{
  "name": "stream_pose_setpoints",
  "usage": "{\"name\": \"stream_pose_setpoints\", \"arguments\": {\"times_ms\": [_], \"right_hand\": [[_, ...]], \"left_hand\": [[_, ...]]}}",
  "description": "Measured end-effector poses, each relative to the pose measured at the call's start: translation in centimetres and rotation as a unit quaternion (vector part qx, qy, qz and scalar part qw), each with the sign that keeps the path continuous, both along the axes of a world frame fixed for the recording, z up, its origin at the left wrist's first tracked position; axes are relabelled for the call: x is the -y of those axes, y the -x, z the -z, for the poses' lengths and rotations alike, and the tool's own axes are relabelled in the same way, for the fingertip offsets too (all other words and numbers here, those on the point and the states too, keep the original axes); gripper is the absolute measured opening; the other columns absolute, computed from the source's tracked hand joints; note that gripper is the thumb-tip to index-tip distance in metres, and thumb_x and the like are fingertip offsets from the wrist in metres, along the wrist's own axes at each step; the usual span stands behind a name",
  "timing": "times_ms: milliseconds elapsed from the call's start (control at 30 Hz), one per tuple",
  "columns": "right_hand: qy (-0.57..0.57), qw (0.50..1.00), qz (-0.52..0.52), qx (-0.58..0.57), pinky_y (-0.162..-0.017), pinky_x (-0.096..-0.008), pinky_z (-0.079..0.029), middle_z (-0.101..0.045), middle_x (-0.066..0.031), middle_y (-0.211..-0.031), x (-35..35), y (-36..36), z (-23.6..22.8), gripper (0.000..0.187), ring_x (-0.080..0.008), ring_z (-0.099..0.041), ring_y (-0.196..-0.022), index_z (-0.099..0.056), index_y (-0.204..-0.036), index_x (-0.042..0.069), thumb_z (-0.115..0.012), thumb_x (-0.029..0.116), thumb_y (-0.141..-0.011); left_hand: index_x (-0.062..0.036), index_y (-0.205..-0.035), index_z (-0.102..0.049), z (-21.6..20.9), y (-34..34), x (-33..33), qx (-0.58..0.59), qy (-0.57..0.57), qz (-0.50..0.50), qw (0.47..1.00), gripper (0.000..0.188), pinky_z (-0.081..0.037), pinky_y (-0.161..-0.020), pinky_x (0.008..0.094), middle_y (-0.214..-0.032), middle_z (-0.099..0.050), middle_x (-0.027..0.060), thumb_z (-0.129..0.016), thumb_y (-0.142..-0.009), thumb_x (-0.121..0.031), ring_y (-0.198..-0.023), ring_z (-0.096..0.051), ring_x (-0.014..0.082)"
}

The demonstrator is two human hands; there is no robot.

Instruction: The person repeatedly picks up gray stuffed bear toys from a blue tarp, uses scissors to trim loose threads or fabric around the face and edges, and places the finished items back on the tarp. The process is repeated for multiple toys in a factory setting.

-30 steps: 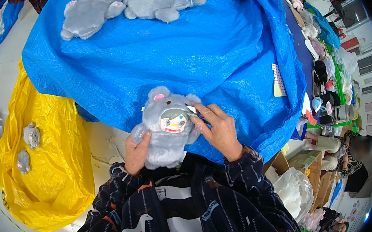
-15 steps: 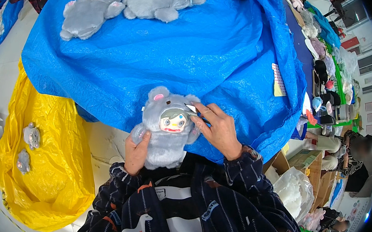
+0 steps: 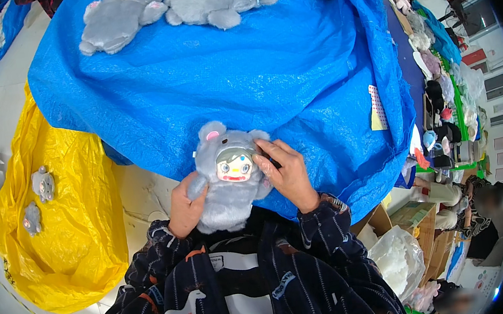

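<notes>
A grey plush doll (image 3: 226, 205) with a bear-eared hood and a smooth painted face (image 3: 235, 166) is held upright in front of my chest, at the near edge of the blue sheet. My left hand (image 3: 187, 205) grips it by the arm and side, thumb in front. The thumb and fingers of my right hand (image 3: 289, 174) close on the hood's edge at the right of the face, just under the ear there. Whether a small thing also lies between those fingertips is hidden.
Several more grey plush dolls (image 3: 212, 0) lie along the far side of the blue sheet (image 3: 220, 66). To the left, two small grey plush toys (image 3: 43, 184) rest on a yellow sheet (image 3: 85, 242). Cardboard boxes (image 3: 415, 218) and a clear bag of white stuffing (image 3: 399, 261) stand at the right.
A small white and dark item showing at my right fingertips is no longer visible. My right fingers have drawn in against the hood, and the doll has shifted slightly.
</notes>
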State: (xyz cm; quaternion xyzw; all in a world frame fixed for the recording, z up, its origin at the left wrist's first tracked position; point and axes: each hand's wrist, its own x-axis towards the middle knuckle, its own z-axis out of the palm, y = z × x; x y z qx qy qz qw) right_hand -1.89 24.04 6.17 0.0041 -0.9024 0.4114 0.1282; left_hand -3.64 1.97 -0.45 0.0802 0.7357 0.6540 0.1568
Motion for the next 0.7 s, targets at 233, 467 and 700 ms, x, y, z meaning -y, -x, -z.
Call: {"name": "stream_pose_setpoints", "arguments": {"times_ms": [233,467,700], "right_hand": [[0.275,0.953,0.039,0.124,-0.064,-0.0249,-0.045,-0.064,-0.0095,-0.089,0.0,-0.5,1.7,0.029,-0.0116,-0.056,-0.075,-0.059,-0.106,-0.003,-0.059,0.017,-0.084],[0.344,0.919,0.057,0.186,-0.065,-0.0202,-0.043,-0.061,-0.0035,-0.088,-0.3,-0.6,1.6,0.030,-0.0054,-0.050,-0.075,-0.059,-0.107,-0.002,-0.057,0.019,-0.086],[0.110,0.992,0.036,0.051,-0.061,-0.0251,-0.045,-0.062,-0.0129,-0.083,-1.3,-0.8,1.4,0.028,-0.0152,-0.057,-0.069,-0.060,-0.102,-0.001,-0.062,0.017,-0.081]], "left_hand": [[0.0057,-0.106,-0.054,0.2,0.3,0.3,-0.054,0.009,0.027,0.998,0.036,-0.044,-0.080,0.0319,-0.100,-0.060,0.0184,-0.055,-0.070,0.000,-0.093,-0.058,0.0252],[0.0050,-0.105,-0.054,0.9,0.3,0.0,-0.042,0.000,0.008,0.999,0.031,-0.045,-0.077,0.0296,-0.094,-0.062,0.0157,-0.056,-0.075,-0.001,-0.088,-0.058,0.0185],[0.0043,-0.103,-0.055,-0.3,0.5,-0.5,-0.029,-0.025,-0.016,0.999,0.024,-0.046,-0.068,0.0261,-0.084,-0.062,0.0097,-0.057,-0.082,-0.008,-0.078,-0.055,0.0092]]}}
